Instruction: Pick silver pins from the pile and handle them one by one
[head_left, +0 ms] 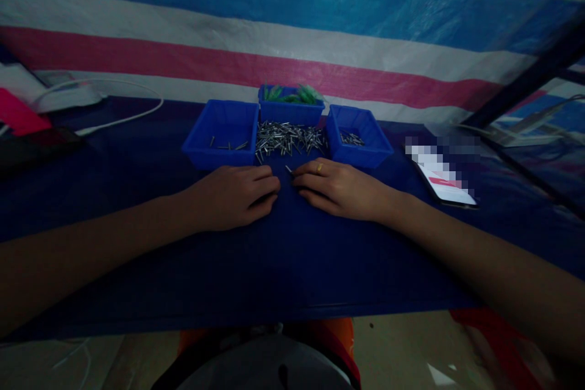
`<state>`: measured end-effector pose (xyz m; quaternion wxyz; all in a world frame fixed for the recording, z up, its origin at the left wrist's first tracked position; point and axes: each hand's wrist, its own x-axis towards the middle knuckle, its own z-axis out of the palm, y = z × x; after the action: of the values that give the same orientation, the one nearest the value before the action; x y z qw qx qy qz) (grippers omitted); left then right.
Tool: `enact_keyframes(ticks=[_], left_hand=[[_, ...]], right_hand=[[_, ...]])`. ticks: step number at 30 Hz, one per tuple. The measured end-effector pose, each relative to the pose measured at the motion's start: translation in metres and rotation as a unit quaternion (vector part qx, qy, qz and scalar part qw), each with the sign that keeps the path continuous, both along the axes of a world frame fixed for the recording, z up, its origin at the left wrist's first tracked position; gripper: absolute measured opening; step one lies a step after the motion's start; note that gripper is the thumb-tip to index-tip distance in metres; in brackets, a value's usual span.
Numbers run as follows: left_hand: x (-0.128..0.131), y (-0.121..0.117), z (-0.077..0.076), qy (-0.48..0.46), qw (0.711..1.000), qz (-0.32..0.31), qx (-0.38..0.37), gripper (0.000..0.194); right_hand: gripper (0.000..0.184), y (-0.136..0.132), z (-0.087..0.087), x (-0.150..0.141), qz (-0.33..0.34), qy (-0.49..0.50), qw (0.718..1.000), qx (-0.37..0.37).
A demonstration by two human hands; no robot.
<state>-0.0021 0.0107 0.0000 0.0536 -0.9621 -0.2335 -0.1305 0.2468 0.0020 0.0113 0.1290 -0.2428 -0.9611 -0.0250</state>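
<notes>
Pin [289,169] beside the right hand [340,190] could roll away if nudged; whether either grip is pinching anything, I cannot tell

Dim light falls on a striped plastic sheet wall [292,18] behind a blue table [283,274]

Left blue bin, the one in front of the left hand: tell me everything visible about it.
The left bin is blue, looks like plastic, and is open-topped with sloping walls. It stands upright on the dark blue table. A few thin metal pins lie scattered inside. The loose pin pile lies right beside its right wall. The left hand is close to its near side; whether they touch is unclear. No lid or label shows.
</notes>
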Motion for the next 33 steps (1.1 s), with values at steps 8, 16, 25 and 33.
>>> enact_keyframes(ticks=[8,16,25,33], left_hand=[[0.0006,-0.0006,0.0016,0.011,1.000,0.007,-0.006,0.023],[0.0005,-0.0004,0.0010,0.001,1.000,0.000,-0.004,0.024],[0.0008,-0.0004,0.0012,0.001,1.000,-0.003,0.001,0.024],[0.0003,-0.0001,0.0012,-0.001,1.000,-0.005,-0.002,0.023]], right_hand=[[0.028,0.0006,-0.0002,-0.0004,0.003,0.002,1.000,0.002],[0.030,0.0000,-0.0006,-0.0002,0.009,0.007,1.000,0.006],[0.030,0.0007,-0.0009,0.0006,0.007,0.005,1.000,0.007],[0.030,0.0003,-0.0004,0.0000,0.006,0.005,1.000,0.004]])
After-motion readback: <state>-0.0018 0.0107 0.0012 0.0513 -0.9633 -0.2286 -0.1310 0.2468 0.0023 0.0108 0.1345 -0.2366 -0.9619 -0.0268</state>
